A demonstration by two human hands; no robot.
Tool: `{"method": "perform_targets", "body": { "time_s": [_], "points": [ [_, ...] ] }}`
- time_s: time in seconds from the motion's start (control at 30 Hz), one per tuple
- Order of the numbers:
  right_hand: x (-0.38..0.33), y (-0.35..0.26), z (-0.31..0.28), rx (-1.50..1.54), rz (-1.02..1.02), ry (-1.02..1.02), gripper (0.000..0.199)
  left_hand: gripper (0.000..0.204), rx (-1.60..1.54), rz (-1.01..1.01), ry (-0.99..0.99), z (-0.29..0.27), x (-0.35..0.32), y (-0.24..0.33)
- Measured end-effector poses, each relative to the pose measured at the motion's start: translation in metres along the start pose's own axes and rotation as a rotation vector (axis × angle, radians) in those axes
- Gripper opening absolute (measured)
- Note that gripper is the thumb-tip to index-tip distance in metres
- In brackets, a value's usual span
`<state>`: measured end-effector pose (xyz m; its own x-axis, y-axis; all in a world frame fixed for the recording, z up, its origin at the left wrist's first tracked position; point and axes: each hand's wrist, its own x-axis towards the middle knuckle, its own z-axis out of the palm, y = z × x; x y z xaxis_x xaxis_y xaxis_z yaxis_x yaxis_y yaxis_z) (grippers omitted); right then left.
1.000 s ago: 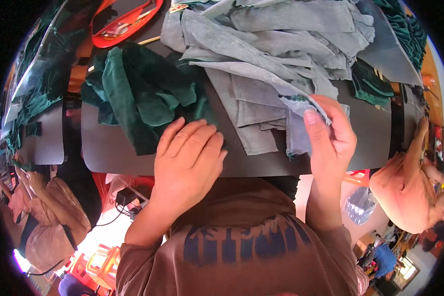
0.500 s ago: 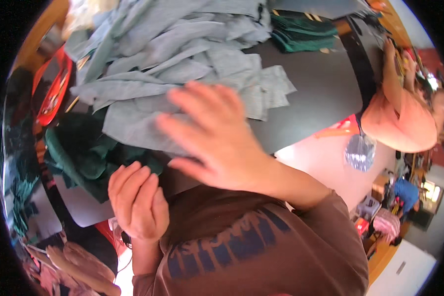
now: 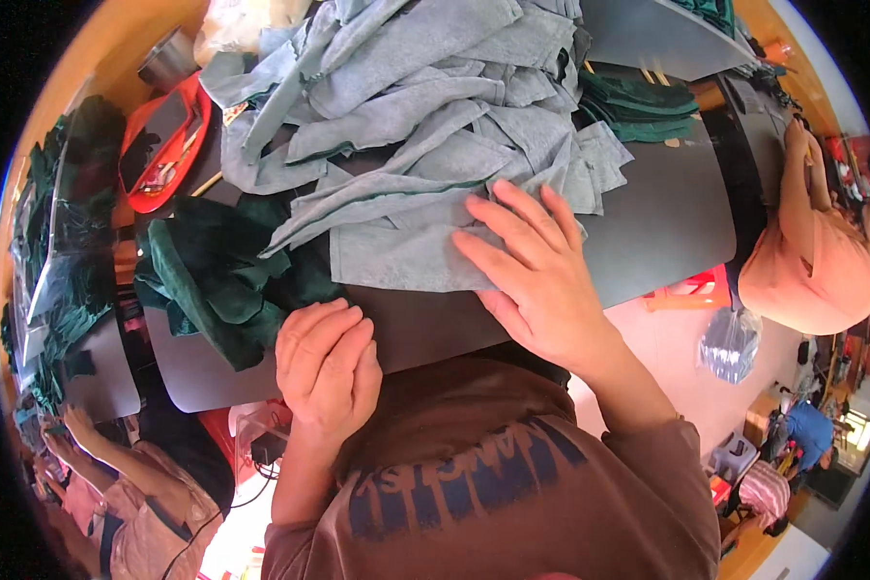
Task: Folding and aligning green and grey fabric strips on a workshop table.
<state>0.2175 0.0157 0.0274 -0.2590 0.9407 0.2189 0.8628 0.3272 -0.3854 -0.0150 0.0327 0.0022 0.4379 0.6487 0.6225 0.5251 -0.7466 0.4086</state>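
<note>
A loose heap of grey-blue cloth pieces [image 3: 406,116] with dark green undersides fills the middle of the dark table. My right hand [image 3: 541,275] lies over the near right edge of the heap, fingers spread, fingertips at a flat grey-blue cloth piece [image 3: 396,256]. It grips nothing. At the table's near edge my left hand [image 3: 327,372] is curled, its fingers pressed together. Whatever may be inside it is hidden. Just beyond it lies a crumpled dark green cloth [image 3: 222,280].
The dark table [image 3: 667,213] holds a stack of folded green cloth [image 3: 638,106] at the back right. A red tray [image 3: 179,159] sits at the left, near a metal cup [image 3: 169,60]. A co-worker in orange [image 3: 807,266] is at the right; another person [image 3: 155,493] is lower left.
The view has shifted, so the heap sits further right and lower in it. My right hand has come down to the cloth's near right edge. My left hand's fingers are more curled.
</note>
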Motion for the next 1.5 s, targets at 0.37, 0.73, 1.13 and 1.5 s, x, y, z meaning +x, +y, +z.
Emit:
{"method": "perform_targets", "body": {
  "time_s": [0.37, 0.73, 1.13, 1.5],
  "points": [
    [-0.028, -0.011, -0.009, 0.272, -0.187, 0.528, 0.028, 0.017, 0.159, 0.087, 0.069, 0.007, -0.007, 0.006],
    [-0.096, -0.052, -0.029, 1.296, 0.264, 0.507, 0.019, 0.012, 0.253, 0.113, 0.091, 0.002, -0.007, 0.016],
    [-0.108, -0.076, -0.018, 1.706, 0.374, 0.304, 0.021, 0.03, -1.288, -0.35, -0.132, -0.026, -0.012, 0.119],
    [-0.084, -0.072, -0.004, 1.629, 0.345, 0.143, 0.029, 0.024, -1.315, -0.675, -0.042, -0.018, -0.002, 0.09]
  ]
}}
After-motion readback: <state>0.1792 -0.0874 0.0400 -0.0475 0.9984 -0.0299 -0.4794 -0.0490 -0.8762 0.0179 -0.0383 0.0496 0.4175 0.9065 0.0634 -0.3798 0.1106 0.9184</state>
